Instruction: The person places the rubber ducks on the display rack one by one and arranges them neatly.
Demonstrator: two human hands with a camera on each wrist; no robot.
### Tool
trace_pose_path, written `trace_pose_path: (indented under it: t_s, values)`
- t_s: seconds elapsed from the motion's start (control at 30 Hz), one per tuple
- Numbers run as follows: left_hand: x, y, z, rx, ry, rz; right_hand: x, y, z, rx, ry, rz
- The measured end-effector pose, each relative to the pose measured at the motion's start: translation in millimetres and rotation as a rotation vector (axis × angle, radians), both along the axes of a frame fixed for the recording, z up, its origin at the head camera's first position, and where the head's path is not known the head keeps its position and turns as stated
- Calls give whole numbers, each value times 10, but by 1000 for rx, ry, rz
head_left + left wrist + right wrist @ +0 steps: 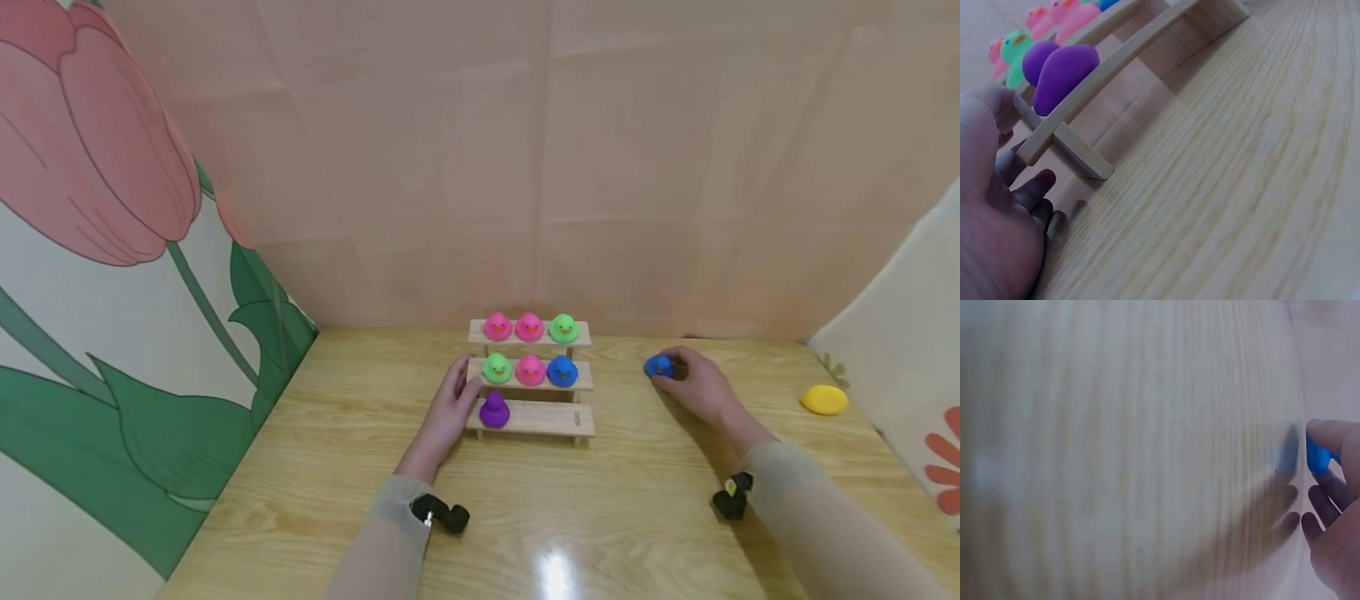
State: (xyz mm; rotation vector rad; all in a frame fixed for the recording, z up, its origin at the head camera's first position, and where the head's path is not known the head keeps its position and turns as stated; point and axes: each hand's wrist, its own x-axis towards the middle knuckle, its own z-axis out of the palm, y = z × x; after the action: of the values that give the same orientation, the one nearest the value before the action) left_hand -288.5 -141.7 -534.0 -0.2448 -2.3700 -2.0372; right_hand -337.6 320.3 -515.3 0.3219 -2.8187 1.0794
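Observation:
A three-tier wooden rack point(540, 419) stands near the back of the table. My left hand point(452, 404) holds its left end, the thumb by the middle tier and the fingers round the side in the left wrist view. A purple toy duck point(494, 412) sits at the left of the lowest tier, turned away from the head camera. Green point(497, 368), pink point(531, 370) and blue point(562, 372) ducks line the middle tier. Two pink ducks and a green duck point(563, 329) fill the top one. Right of the rack, my right hand point(699, 387) pinches another blue duck point(659, 366) between thumb and fingers.
A smooth yellow oval thing point(825, 400) lies on the wooden table point(585, 517) at the far right. A plain pinkish cloth point(540, 167) hangs behind the rack. Flower-printed panels close off the left and right sides.

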Motion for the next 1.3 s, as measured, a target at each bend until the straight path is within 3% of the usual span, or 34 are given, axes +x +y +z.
trace_pose_path:
  t_s: [0.27,0.73,1.07,1.3]
  values:
    - [-6,-2,-19,5,5,-2,140,-123,110,0,14,-15]
    - [-1,5,-2,9,12,-4,599,-476,351,14,147,14]
    - [25,5,14,0,-1,9,930,-833,479,-10,180,82]
    - [25,10,18,-5,-4,9,1051,-1097,499,8,190,124]
